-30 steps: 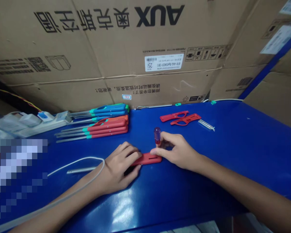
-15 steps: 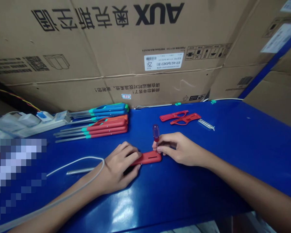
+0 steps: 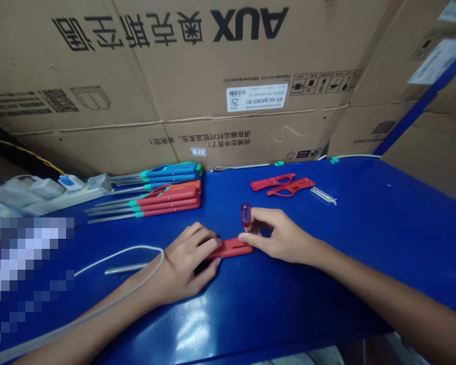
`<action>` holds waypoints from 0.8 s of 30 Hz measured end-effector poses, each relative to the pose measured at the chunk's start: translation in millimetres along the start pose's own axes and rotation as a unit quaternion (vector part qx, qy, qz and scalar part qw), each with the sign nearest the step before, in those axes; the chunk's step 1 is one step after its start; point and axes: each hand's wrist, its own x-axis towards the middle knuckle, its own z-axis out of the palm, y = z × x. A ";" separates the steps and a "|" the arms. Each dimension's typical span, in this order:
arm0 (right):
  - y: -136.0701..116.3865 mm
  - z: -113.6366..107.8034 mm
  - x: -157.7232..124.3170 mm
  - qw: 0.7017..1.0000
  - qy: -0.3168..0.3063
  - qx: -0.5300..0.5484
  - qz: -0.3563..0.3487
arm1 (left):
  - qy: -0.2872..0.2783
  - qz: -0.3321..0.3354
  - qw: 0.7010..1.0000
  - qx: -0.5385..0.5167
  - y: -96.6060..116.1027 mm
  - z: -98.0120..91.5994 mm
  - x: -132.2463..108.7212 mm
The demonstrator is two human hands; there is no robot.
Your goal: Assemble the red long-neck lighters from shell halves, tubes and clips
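A red long-nosed gas lighter (image 3: 233,248) lies on the blue table, its metal tube pointing left under my left wrist. My left hand (image 3: 193,258) is closed round the middle of its handle and hides much of it. At the handle's right end, my right hand (image 3: 271,233) grips a small screwdriver (image 3: 245,215) with a purple and red handle. The screwdriver stands nearly upright; my thumb and fingers are at its shaft, and its tip is hidden behind the thumb.
Finished-looking red lighters (image 3: 175,203) and blue lighters (image 3: 175,172) are stacked at the back left, beside a power strip (image 3: 76,192). Two loose red casing halves (image 3: 291,183) and several metal rods (image 3: 323,195) lie at the back right. A pale cable (image 3: 129,248) crosses my left forearm. Cardboard (image 3: 190,111) stands behind.
The screwdriver and its handle have come down slightly, and my right thumb has shifted a little left over its tip. My left hand and the lighter stay put.
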 end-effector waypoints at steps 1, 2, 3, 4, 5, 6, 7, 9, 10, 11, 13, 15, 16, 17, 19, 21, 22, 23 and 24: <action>0.4 0.1 0.1 1.000 -0.001 0.007 0.003 | 0.001 0.001 1.000 0.000 0.3 -0.4 0.3; 1.0 0.2 0.0 1.000 -0.005 0.016 0.007 | 0.002 0.001 1.000 0.000 0.6 -0.8 0.6; 1.9 0.2 -0.1 1.000 -0.009 0.026 0.010 | 0.001 0.001 1.000 -0.001 1.1 -1.3 0.9; 2.9 0.1 -0.4 0.999 -0.011 0.036 0.011 | -0.001 0.001 1.000 -0.001 1.4 -1.7 1.2; 4.1 0.0 -0.8 0.999 -0.012 0.045 0.011 | -0.002 0.001 1.000 -0.002 1.7 -2.0 1.3; 5.3 -0.2 -1.2 0.999 -0.012 0.052 0.009 | -0.003 -0.001 1.000 -0.003 1.8 -2.0 1.3; 6.5 -0.5 -1.6 0.998 -0.013 0.060 0.009 | -0.003 -0.003 1.000 -0.004 1.8 -1.9 1.2; 8.3 -1.4 -2.2 0.997 -0.024 0.076 0.014 | -0.003 -0.007 1.000 -0.004 1.3 -1.1 0.4; 8.8 -2.1 -2.4 0.996 -0.033 0.083 0.019 | -0.003 -0.009 1.000 -0.004 0.9 -0.6 -0.2; 9.0 -3.0 -2.5 0.995 -0.042 0.089 0.025 | -0.003 -0.010 1.000 -0.003 0.6 -0.2 -0.8; 8.1 -5.1 -2.4 0.993 -0.058 0.094 0.037 | -0.001 -0.010 1.000 -0.002 -0.1 0.4 -1.7; 5.9 -7.2 -2.2 0.993 -0.068 0.084 0.044 | 0.003 -0.010 1.000 -0.001 -0.5 0.6 -2.0; 4.6 -8.0 -2.1 0.994 -0.071 0.074 0.043 | 0.003 -0.010 1.000 -0.001 -0.7 0.5 -1.9; 3.2 -8.6 -1.9 0.995 -0.072 0.062 0.038 | 0.003 -0.009 1.000 -0.001 -0.8 0.4 -1.7; 1.2 -9.0 -1.6 0.997 -0.067 0.035 0.026 | 0.000 -0.009 1.000 0.001 -0.7 0.0 -1.0; 0.4 -8.5 -1.2 0.998 -0.055 0.012 0.015 | -0.002 -0.009 1.000 0.003 -0.3 -0.4 -0.5; 0.4 -8.0 -1.1 0.999 -0.049 0.003 0.012 | -0.003 -0.009 1.000 0.002 0.0 -0.6 -0.3; 0.7 -7.5 -0.9 0.999 -0.043 -0.005 0.010 | -0.004 -0.010 1.000 0.002 0.4 -0.8 -0.2; 1.0 -6.9 -0.7 0.999 -0.038 -0.011 0.009 | -0.006 -0.010 1.000 0.001 0.7 -0.8 -0.1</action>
